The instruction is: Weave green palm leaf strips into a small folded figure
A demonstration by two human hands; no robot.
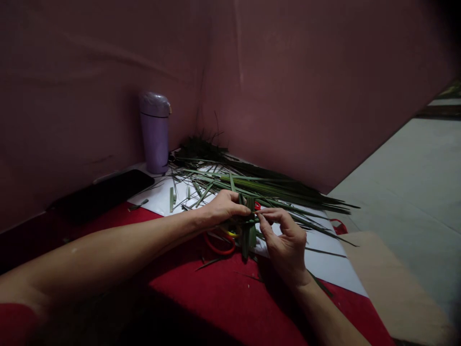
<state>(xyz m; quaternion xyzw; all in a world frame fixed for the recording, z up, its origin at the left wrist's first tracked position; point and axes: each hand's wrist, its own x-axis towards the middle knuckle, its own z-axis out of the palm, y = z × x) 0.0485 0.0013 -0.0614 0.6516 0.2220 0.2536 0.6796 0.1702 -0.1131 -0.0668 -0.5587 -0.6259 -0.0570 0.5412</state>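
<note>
Between my two hands is a small bundle of folded green leaf strips (pixel 249 240), held above the front edge of the table. My left hand (pixel 225 207) is closed on it from the left, thumb and fingers pinching its upper part. On the right, my right hand (pixel 286 238) pinches at the bundle's side with thumb and forefinger; a thin strip seems to be between them, too small to make out. Under the bundle lie scissors (pixel 221 251) with red and yellow handles, partly hidden by my left hand.
Long green leaves (pixel 273 185) lie heaped on a white sheet (pixel 334 271) over a red-covered table (pixel 201 298), with cut scraps around. A purple tumbler (pixel 155 139) and a dark phone-like slab (pixel 108 192) stand and lie by the wall at left. Pinkish walls (pixel 295 86) close in the back.
</note>
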